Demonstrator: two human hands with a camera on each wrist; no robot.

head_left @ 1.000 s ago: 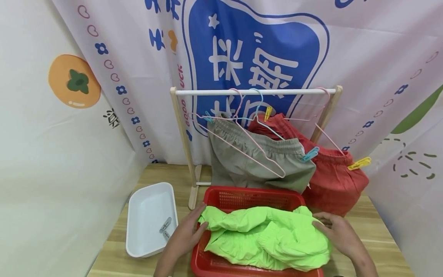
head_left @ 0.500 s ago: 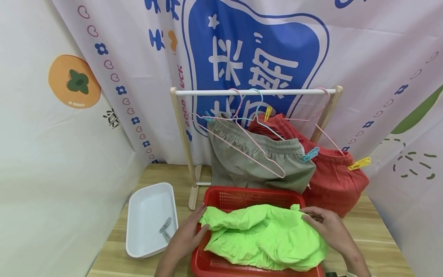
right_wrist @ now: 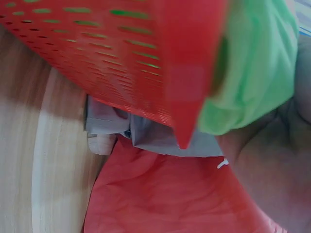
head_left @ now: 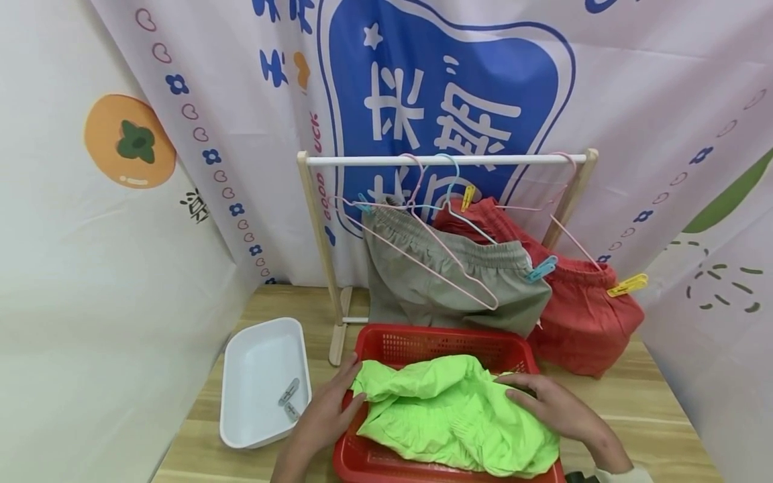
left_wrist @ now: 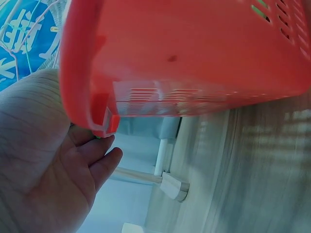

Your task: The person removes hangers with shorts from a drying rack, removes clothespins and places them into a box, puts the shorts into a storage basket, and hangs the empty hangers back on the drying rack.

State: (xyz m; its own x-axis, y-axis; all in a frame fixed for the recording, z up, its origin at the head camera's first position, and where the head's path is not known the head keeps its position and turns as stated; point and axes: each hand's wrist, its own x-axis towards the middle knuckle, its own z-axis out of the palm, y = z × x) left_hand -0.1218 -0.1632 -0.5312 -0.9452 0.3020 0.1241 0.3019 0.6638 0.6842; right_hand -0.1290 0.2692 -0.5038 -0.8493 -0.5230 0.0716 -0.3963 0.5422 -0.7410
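Observation:
Bright green shorts (head_left: pixel 441 416), crumpled and showing a gathered elastic band, lie in a red plastic basket (head_left: pixel 386 463). My left hand (head_left: pixel 326 406) rests at the basket's left rim, its fingers and thumb spread apart beside the left end of the shorts. In the left wrist view, the fingers (left_wrist: pixel 104 167) reach past the red rim. At the opposite side, my right hand (head_left: pixel 558 409) grips the right part of the shorts, with bent fingers and thumb over the cloth. Green fabric (right_wrist: pixel 252 73) lies against that palm in the right wrist view; the fingertips are hidden there.
Behind the basket, a rack (head_left: pixel 374 162) carries grey shorts (head_left: pixel 447 268) and red shorts (head_left: pixel 586 322), clipped to hangers, and a bare pink hanger (head_left: pixel 417 251). A white tray (head_left: pixel 256 355) with grey clips (head_left: pixel 290 392) stands left. A printed curtain (head_left: pixel 253 134) hangs behind.
My right hand has moved left and inward over the basket, and the right end of the green shorts has shifted left with it. The left hand has barely moved.

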